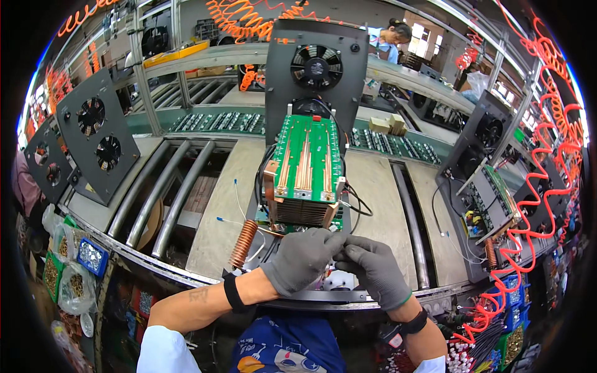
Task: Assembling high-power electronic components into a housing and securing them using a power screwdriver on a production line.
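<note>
Both my hands wear grey gloves and meet at the near edge of a machine chassis. My left hand (pixel 305 260) has its fingers pinched together, pointing right. My right hand (pixel 375 268) pinches toward it, fingertips nearly touching the left ones; whatever is between them is too small or hidden to name. Just beyond stands a metal heat-sink block (pixel 301 212) topped by a green circuit board (pixel 310 155) with copper-coloured tracks. Behind it rises a dark upright panel (pixel 281 68) carrying a black fan (pixel 317 66). A copper coil (pixel 244 244) leans left of my left hand, with thin wires near it.
Metal rollers (pixel 177 199) and boards form the line. More fan panels stand at the left (pixel 93 130) and right (pixel 488 130). Red coiled air hoses (pixel 528 217) hang at the right. Bins of small fasteners (pixel 92 256) sit low left. A person (pixel 388 40) works beyond the far shelf.
</note>
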